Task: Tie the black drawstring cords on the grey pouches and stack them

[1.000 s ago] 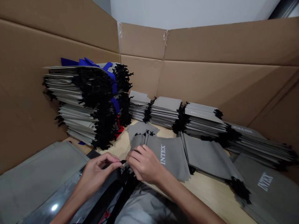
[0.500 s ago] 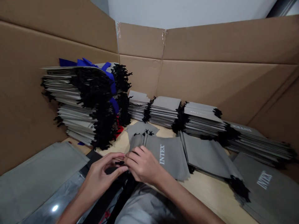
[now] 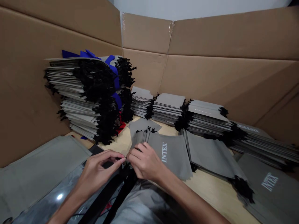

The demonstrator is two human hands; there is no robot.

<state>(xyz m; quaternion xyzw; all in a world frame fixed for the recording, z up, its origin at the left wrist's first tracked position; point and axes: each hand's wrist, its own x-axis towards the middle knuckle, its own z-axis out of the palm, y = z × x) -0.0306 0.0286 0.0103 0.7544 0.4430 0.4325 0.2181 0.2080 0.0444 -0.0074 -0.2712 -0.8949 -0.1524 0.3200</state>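
My left hand is pinched at thumb and forefinger, with a thin black drawstring at the fingertips. My right hand meets it from the right, its curled fingers closed on the same drawstring; most of what lies in this grip is hidden. Just behind and beside the right hand lies a grey drawstring bag printed INTEX in white. Several more grey bags with short black cord ends stand close behind my fingers.
At the left rises a tall stack of bags with black cords and blue bands. Grey fabric pieces lie lower left. More bag stacks line the back, and bags lie at right. Cardboard walls surround the wooden table.
My left thumb and forefinger have closed into a tighter pinch, and the black knot seen between the hands is now mostly hidden. The view has tilted slightly; the stacks are unchanged.
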